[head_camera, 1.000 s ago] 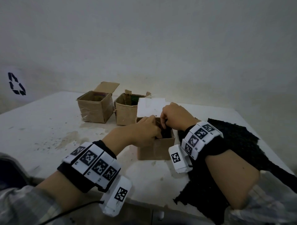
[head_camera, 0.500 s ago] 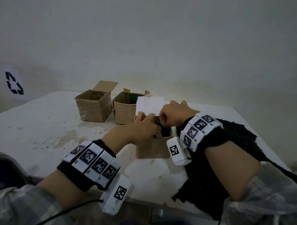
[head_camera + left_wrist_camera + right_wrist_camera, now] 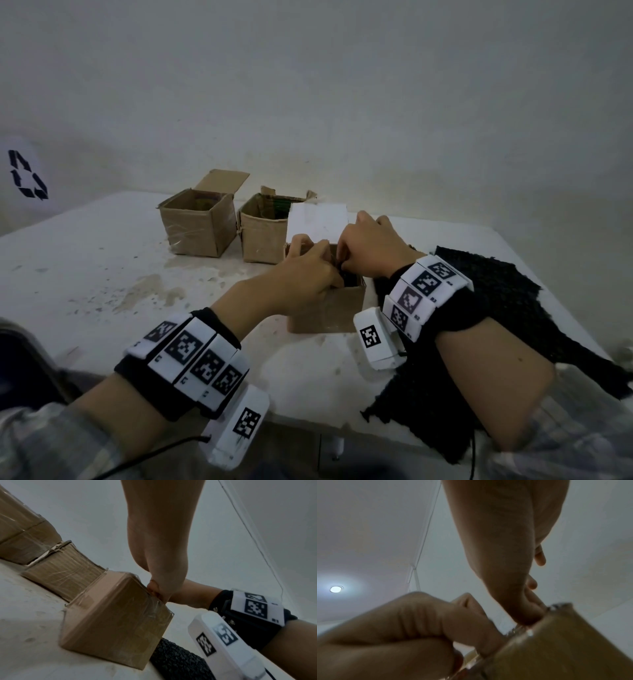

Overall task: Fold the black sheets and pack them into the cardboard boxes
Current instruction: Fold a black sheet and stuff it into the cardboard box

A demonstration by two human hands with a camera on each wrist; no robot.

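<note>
The nearest cardboard box stands open at the table's middle, its white lid flap raised behind it. Both hands meet over its opening. My left hand curls its fingers down into the box, with the thumb at the far rim. My right hand pinches at the same spot from the right. A black sheet shows as a dark strip inside the box under the fingers; most of it is hidden. In the left wrist view, the left hand bears on the top edge of the box.
Two more open cardboard boxes stand side by side behind and to the left. Loose black sheets lie spread over the table's right side, under my right forearm. The white table is stained; a wall stands close behind.
Both hands stay at the near box's opening. The left thumb has come up onto the far rim, and the right hand has edged slightly left and forward over the box.
</note>
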